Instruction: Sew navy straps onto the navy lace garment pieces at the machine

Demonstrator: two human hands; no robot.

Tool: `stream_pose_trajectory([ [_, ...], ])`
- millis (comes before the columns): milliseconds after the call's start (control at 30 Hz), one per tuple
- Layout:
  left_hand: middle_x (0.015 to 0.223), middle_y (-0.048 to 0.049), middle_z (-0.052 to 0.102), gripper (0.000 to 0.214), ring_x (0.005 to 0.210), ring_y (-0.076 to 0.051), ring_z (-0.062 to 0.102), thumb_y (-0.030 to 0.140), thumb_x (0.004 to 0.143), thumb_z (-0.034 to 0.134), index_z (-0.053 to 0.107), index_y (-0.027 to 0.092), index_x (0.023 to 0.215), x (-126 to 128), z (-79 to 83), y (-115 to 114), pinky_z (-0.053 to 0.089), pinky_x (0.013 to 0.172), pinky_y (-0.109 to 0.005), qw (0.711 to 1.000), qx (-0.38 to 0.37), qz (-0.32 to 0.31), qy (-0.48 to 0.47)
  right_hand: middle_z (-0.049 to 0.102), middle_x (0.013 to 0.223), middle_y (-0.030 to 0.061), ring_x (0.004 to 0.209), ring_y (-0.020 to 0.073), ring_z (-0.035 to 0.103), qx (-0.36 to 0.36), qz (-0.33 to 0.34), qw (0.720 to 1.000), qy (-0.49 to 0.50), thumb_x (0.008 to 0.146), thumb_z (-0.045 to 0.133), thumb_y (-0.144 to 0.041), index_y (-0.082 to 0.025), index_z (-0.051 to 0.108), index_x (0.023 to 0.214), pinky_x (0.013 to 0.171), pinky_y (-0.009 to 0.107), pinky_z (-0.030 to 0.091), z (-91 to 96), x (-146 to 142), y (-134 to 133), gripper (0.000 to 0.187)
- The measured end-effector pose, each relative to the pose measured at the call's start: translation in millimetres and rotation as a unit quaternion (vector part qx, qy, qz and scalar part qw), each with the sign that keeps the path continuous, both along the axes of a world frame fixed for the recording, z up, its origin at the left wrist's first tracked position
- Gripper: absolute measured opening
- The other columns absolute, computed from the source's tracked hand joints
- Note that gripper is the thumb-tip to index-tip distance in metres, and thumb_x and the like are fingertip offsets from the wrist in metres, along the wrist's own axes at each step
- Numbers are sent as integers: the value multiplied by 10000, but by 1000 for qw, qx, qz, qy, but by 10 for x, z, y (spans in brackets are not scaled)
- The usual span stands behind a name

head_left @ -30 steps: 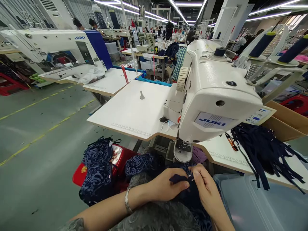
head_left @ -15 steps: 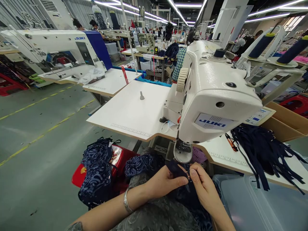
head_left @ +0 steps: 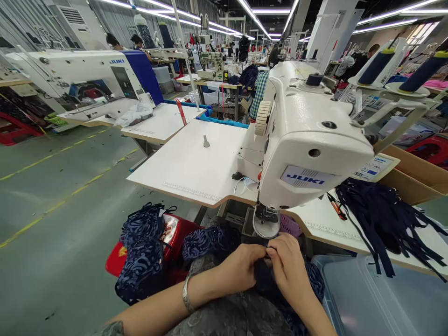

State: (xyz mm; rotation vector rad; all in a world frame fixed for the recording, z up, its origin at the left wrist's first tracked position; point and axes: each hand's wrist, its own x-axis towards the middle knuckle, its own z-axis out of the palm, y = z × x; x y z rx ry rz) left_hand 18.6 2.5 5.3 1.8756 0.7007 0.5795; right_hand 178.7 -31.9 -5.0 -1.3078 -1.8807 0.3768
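Observation:
Just below the needle area of the white sewing machine (head_left: 308,149), my left hand (head_left: 241,266) and my right hand (head_left: 289,268) meet, thumbs and fingers pinched together. Between them is a dark navy garment (head_left: 264,275), whose strap end is mostly covered by my fingers. Its patterned part (head_left: 315,280) hangs over my lap to the right. Both hands are closed on the navy fabric. The rounded metal presser plate (head_left: 266,224) of the machine sits right above my fingertips, apart from the fabric.
Stacked navy patterned garments (head_left: 142,252) lie on a red stool (head_left: 114,256) at left. Many navy straps (head_left: 388,224) and orange-handled snips (head_left: 338,207) rest on the right tabletop. A translucent plastic bin (head_left: 381,298) stands below. Another sewing machine (head_left: 87,79) is at far left.
My hands have come closer together and turned, with the fingertips now meeting. The navy strap and small ring that showed between them are now mostly hidden.

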Motion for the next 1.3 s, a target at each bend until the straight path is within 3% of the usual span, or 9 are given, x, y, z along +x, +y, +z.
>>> stream_pose_trajectory([
  [133,766,-42,580,244,738,-149,530,294,887,527,611,140,718,-34,100,8,421,697,-245,998,-44,15,-51,533,716,11,668,169,517,-155,-31,976,147,975,373,-392,-218,525,794,612,270,416,-32,80,-70,294],
  [267,828,-68,645,433,793,-171,576,508,907,461,662,136,811,-42,143,17,452,742,-266,964,-245,12,-101,527,634,-10,631,161,533,-274,-45,917,285,949,409,-499,-211,527,769,620,256,442,-38,100,-136,359],
  [367,752,-56,643,524,732,-165,584,597,889,419,631,130,782,-25,94,2,464,722,-279,940,-316,17,-125,537,636,-9,618,157,531,-330,3,876,352,937,405,-544,-202,532,775,623,268,450,-69,103,-165,399],
  [500,694,-39,618,546,676,-150,574,651,862,411,568,147,722,3,0,-33,459,700,-277,931,-339,26,-130,575,705,11,626,144,504,-373,84,853,355,887,501,-565,-181,569,801,621,271,428,-149,110,-217,399],
  [600,605,-14,565,568,603,-137,547,700,831,397,510,166,674,8,-70,-53,445,637,-263,932,-344,10,-112,532,654,-9,602,124,452,-397,73,833,379,888,540,-513,-174,574,793,608,254,394,-211,55,-286,353],
  [767,495,94,328,509,431,-66,280,694,796,467,397,205,676,-16,-105,-79,279,453,-213,945,-321,-19,-51,223,528,-103,464,71,145,-416,4,703,577,796,638,-517,-216,355,604,421,203,199,-269,-114,-407,456],
  [867,555,78,321,485,504,-75,280,627,835,474,356,203,632,-32,-67,-86,251,495,-229,966,-256,-17,-9,195,514,-110,456,69,97,-417,-41,655,628,794,627,-464,-230,280,585,399,200,177,-256,-155,-406,468],
  [1100,522,61,319,448,495,-95,254,520,875,471,327,214,581,-29,-118,-87,162,519,-302,991,-118,8,60,175,515,-125,440,45,77,-444,-49,659,604,706,688,-463,-231,273,591,383,170,125,-315,-107,-239,489],
  [1300,553,70,333,487,518,-81,274,597,884,409,358,199,609,-40,-91,-79,217,503,-251,987,-154,5,46,197,536,-109,463,59,115,-427,-13,718,549,776,639,-522,-225,292,592,412,187,163,-298,-56,-254,493],
])
